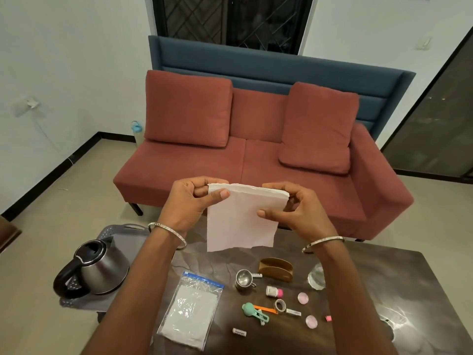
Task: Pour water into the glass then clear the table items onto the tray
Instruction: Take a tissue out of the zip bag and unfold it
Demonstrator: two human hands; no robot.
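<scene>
While L hand (190,201), R hand (298,210) pinch napkin (240,224) (top edge), kettle (102,269) occupies tray (121,231).

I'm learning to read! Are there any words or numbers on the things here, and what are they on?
Nothing here can be read.
Small white tube: dark print, too blurred to read.
White tag beside the tape roll: too small to read.
Zip bag: blue strip, no legible words.
White napkin: blank on the side shown.
</scene>
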